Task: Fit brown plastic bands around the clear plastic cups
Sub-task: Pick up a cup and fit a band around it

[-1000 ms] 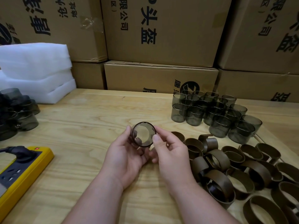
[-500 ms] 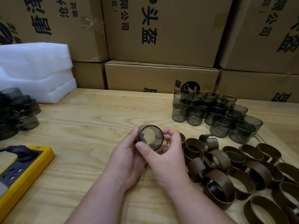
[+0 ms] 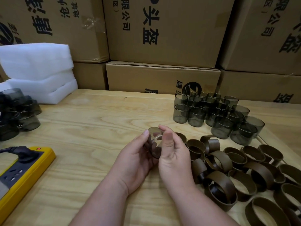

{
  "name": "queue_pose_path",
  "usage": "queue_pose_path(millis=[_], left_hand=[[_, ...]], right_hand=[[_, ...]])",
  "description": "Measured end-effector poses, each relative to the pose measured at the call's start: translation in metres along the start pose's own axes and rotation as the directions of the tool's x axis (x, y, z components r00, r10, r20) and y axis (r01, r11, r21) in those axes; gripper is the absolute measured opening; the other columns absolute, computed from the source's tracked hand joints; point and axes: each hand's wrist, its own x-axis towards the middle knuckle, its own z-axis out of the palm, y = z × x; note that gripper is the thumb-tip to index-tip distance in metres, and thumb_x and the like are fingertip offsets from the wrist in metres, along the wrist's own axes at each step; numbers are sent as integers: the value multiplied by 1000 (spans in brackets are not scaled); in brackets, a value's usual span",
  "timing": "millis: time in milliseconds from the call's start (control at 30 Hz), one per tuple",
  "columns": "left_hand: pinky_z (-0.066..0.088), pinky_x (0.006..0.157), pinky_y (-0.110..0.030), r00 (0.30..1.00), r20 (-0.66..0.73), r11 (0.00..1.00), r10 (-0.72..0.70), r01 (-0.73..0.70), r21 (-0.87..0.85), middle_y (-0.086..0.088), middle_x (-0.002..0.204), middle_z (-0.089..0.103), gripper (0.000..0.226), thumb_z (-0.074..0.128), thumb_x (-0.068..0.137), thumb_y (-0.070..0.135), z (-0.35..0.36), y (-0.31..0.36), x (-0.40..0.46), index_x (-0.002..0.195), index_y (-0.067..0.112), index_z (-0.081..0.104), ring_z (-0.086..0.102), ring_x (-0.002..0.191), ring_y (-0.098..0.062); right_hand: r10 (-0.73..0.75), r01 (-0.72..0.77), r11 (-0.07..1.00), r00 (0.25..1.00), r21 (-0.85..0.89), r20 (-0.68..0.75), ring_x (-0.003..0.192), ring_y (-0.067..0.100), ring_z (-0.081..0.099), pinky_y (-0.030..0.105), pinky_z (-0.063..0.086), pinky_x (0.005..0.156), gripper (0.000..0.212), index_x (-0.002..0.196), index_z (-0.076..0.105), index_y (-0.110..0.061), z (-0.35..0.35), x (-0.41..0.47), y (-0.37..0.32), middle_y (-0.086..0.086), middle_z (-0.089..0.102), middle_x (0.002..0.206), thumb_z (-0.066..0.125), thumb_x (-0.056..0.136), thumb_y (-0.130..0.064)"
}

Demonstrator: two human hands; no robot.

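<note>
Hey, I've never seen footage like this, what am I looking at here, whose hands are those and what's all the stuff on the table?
There is no machine here. The picture comes from a camera worn on a person's head, looking down at their own two hands over a wooden table. The left hand and right hand together hold one clear plastic cup with a brown band on it. To the right lies a pile of loose brown bands; behind it stand bare cups. At the far left sits another cluster of cups, near white foam sheets and a yellow power strip. Cardboard boxes are stacked behind.
</note>
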Motion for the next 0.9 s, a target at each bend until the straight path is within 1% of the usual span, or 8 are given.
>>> queue_pose_path(millis=[100, 200, 333, 433, 533, 667, 800, 900], left_hand=[[41, 91, -52, 998, -69, 1000, 7, -6, 16, -35, 124, 62, 62, 60, 89, 41, 2, 0, 1, 130, -6, 58, 58, 107, -38], [45, 78, -45, 992, -123, 1000, 13, -16, -24, -28, 119, 69, 59, 57, 92, 46, 1, -1, 5, 126, -2, 66, 63, 97, -37], [45, 107, -55, 990, -137, 988, -25, 3, -155, -26, 116, 73, 66, 43, 100, 56, -5, 1, 9, 108, 1, 79, 70, 107, -41], [32, 116, -60, 986, -167, 963, 0, -45, -265, -28, 116, 68, 77, 51, 94, 60, -8, 0, 10, 130, -7, 63, 60, 112, -44], [35, 109, -60, 988, -151, 968, 29, -65, -243, -25, 108, 71, 66, 58, 87, 57, -8, -1, 10, 117, -1, 72, 64, 100, -42], [37, 98, -56, 996, -87, 977, 36, -54, -206, -16, 97, 77, 48, 53, 93, 51, -7, -2, 9, 89, 14, 83, 72, 84, -33], [58, 83, -64, 983, -177, 969, 47, -88, -231, -15, 99, 75, 46, 62, 89, 51, -4, 2, 7, 102, 10, 76, 76, 82, -36], [61, 68, -49, 981, -189, 974, 31, -72, -215, -14, 98, 75, 50, 61, 91, 54, -2, 4, 5, 115, 12, 72, 75, 81, -32]], right_hand=[[70, -67, 996, 996, 63, -47, 99, 9, 75, 46, 61, 90, 68, 111, 74, -44, 1, 1, 0, -11, 79, 102, 28, 85, -87], [90, -85, 990, 995, 114, -46, 102, 12, 74, 45, 63, 86, 41, 116, 74, -42, 0, 2, 0, -10, 77, 109, 43, 98, -61], [55, -55, 997, 998, 53, -3, 90, 15, 75, 51, 63, 80, 20, 116, 67, -35, 5, 0, 2, -10, 76, 99, 67, 96, -31], [-16, 16, 1000, 1000, -4, -26, 86, 24, 74, 54, 61, 79, 4, 92, 74, -24, 7, -2, 2, -1, 74, 95, 76, 89, -26], [-40, 40, 999, 998, 5, -45, 76, 17, 73, 42, 63, 71, 14, 82, 74, -22, 5, -1, 1, -11, 66, 99, 79, 89, -11], [-60, 61, 997, 998, 44, -30, 84, 16, 70, 41, 63, 71, 11, 88, 75, -28, 5, -2, -3, -13, 61, 115, 80, 88, -18], [-43, 45, 994, 999, -99, 25, 99, 12, 61, 28, 58, 80, 47, 116, 60, -44, 4, -5, -7, -13, 53, 124, 77, 72, -42], [70, -54, 989, 991, -134, 114, 120, 9, 56, 29, 52, 98, 78, 133, 45, -52, 1, -4, -7, -15, 48, 136, 79, 63, -55]])
